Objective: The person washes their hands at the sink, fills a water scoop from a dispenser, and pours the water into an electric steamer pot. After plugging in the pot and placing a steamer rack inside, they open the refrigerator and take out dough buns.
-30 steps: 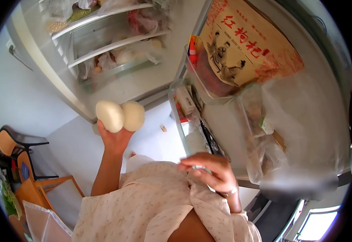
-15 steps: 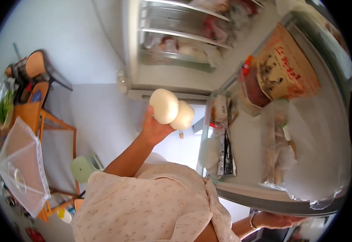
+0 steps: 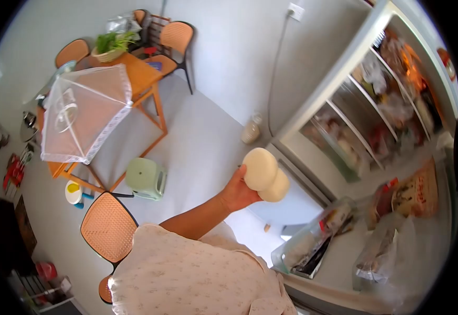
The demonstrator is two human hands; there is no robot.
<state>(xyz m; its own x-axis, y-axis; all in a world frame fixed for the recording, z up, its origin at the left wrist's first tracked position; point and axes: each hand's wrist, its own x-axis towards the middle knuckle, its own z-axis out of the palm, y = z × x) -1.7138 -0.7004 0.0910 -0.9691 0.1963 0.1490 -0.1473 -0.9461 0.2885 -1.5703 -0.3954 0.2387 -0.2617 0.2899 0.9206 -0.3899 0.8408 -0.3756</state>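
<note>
My left hand [image 3: 239, 193] is wrapped round two pale, smooth steamed buns [image 3: 261, 169], held stacked together in front of my body. Beyond them to the right stands the open fridge [image 3: 313, 115], with bags of food on its shelves. Its swung-out door [image 3: 339, 257] carries packets in its bins, a brown printed paper bag [image 3: 415, 191] and clear plastic bags [image 3: 389, 249]. Out of sight is my right hand.
At the left, a wooden table [image 3: 147, 105] bears a mesh food cover [image 3: 90, 110] and a basket of greens [image 3: 111, 47]. A green stool [image 3: 145, 177] and a woven-seat chair [image 3: 108, 226] stand on the floor. A bottle [image 3: 251, 128] is by the wall.
My view has turned left, so the fridge sits further right and more of the table shows. The buns stay in my left hand. My right hand, earlier at the fridge door, has left the view.
</note>
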